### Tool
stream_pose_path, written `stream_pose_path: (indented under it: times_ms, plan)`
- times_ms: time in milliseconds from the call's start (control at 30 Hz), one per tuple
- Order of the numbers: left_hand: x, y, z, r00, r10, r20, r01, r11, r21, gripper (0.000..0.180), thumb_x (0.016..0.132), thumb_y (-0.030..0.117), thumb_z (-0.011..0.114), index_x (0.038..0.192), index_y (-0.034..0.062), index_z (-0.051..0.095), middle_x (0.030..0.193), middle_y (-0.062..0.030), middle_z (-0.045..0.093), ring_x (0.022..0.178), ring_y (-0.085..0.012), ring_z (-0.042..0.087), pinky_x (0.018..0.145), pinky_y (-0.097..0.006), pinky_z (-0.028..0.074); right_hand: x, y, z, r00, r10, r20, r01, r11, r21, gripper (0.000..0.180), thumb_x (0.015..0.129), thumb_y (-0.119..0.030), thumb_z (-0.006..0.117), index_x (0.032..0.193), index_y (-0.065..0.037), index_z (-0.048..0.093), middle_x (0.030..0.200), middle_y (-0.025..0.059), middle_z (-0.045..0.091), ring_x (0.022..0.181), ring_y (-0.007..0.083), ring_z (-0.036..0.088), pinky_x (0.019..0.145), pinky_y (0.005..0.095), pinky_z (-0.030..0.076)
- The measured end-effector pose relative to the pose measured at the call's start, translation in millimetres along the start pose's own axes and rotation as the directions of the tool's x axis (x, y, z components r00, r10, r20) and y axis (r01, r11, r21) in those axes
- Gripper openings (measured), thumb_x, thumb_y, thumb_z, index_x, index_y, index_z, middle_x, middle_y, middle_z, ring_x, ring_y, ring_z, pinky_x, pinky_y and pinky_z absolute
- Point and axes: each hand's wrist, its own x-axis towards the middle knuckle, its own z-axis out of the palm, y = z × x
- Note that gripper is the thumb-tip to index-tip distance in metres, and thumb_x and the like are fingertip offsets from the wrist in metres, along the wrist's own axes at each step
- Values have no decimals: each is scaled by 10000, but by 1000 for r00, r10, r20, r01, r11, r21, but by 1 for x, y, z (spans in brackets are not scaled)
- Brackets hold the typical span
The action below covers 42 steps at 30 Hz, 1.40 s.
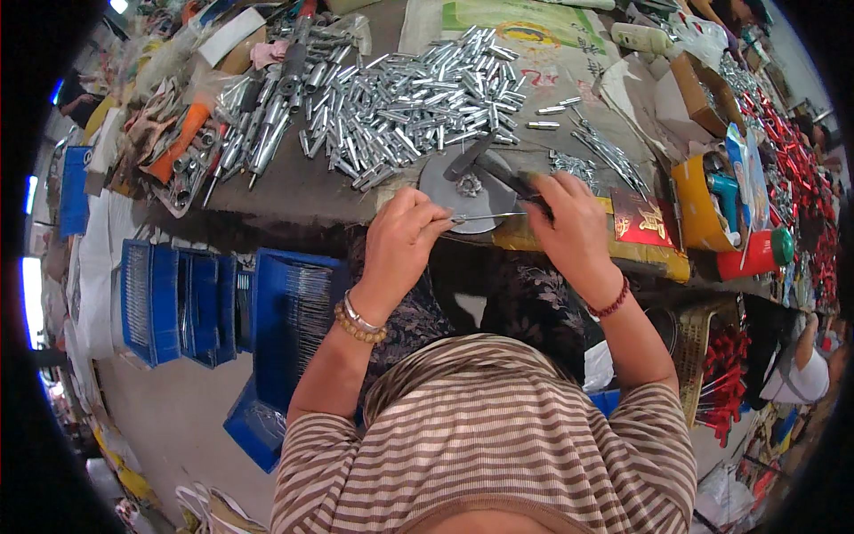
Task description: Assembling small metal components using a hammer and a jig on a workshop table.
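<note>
My left hand (pixel 402 245) pinches one end of a thin metal rod (pixel 489 216), which lies level across the near edge of a round grey metal plate (pixel 429 182). My right hand (pixel 574 222) is closed round the handle of a dark hammer (pixel 503 171), its head over the plate. The rod's other end reaches the right fingers; whether they touch it cannot be made out. Small metal bits (pixel 469 185) sit at the plate's middle. Just beyond lies a large heap of short silver metal tubes (pixel 418 107).
Thin metal rods (pixel 609 151) and small metal parts (pixel 574 167) lie right of the plate, near a red card (pixel 642 218). A yellow container (pixel 703 200) and a red bottle (pixel 747 258) stand farther right. Blue bins (pixel 271 311) of rods are below left.
</note>
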Motion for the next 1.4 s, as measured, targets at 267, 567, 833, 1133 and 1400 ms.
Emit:
stream_pose_path:
  times_ms: [267,567,833,1133,1400]
  plan:
    - [0,-2,0,1000,3,-6,-4,999,-33,144,844,21,780,986,17,754,910,-84,612,790,-232,613,702,-332,490,-33,-33,-28,995,82,-51,-68,971,229,347,888,-6,670,1230,-61,671,1018,132,611,814,348,673,675,439,538]
    - [1,-4,0,1000,-14,19,15,999,-38,146,840,2,775,983,14,749,890,-84,603,807,-229,609,716,-327,487,-37,-29,-24,984,110,139,-147,945,291,313,893,-6,695,1205,-17,676,982,180,627,837,393,646,710,426,528]
    - [-2,-6,-2,999,-42,30,44,994,-98,147,850,19,781,995,26,764,916,-75,596,844,-219,607,748,-324,487,-1,-18,-12,995,-82,57,81,996,25,260,840,-49,731,1096,-67,692,1002,118,643,902,344,647,753,443,533]
    - [-12,-5,9,988,56,-145,-56,998,0,232,830,62,811,1059,70,777,973,-90,616,815,-274,630,727,-364,512,-27,-51,1,960,97,261,-114,992,50,163,822,-104,752,940,-62,648,856,135,666,826,355,665,695,492,526]
    - [-40,24,30,846,-517,131,448,554,-701,493,1079,129,572,1543,50,427,1008,-75,737,754,-61,602,648,-215,501,-40,-61,8,849,276,450,-454,817,355,283,847,-129,763,1087,-23,657,812,190,706,755,397,700,664,465,541]
